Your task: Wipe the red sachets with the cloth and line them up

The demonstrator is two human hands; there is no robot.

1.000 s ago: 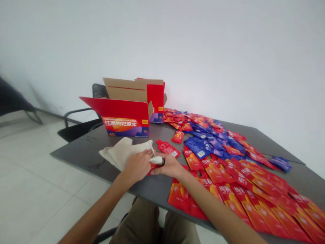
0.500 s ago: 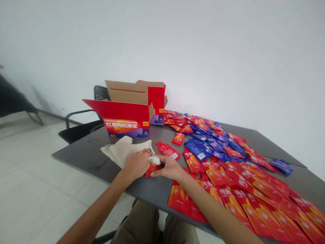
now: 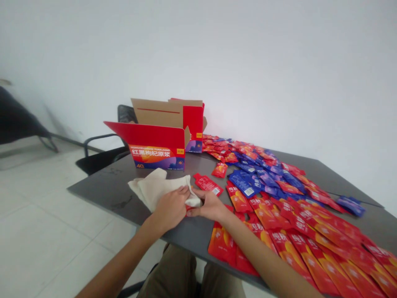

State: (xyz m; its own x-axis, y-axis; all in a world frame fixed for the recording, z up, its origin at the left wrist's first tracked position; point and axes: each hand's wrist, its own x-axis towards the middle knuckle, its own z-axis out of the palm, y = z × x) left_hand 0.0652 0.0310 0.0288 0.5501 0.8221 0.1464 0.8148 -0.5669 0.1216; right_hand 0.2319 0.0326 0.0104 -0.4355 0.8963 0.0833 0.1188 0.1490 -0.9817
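Observation:
My left hand point(image 3: 174, 205) presses on a cream cloth point(image 3: 155, 185), its fingers closed on the cloth's near right part. Only a small red bit of a pouch point(image 3: 188, 208) shows under the cloth, between my hands. My right hand point(image 3: 211, 205) grips that pouch from the right, thumb below and fingers by the cloth's edge. Most of the pouch is hidden by cloth and fingers. Just beyond, a red pouch point(image 3: 207, 184) lies label side up, and a smaller red one point(image 3: 220, 169) sits farther back.
Two open red cartons point(image 3: 158, 155) point(image 3: 196, 124) stand at the back left of the grey table point(image 3: 102, 182). Overlapping red pouches point(image 3: 297, 252) line the right front, with a mixed pile of blue pouches point(image 3: 245, 182) and red ones behind. A black chair point(image 3: 99, 159) stands beyond the table.
The cloth's right end, bunched over the pouch before, now lies spread lower and covers more of it. Both hands stay close together; the whole view has shifted slightly.

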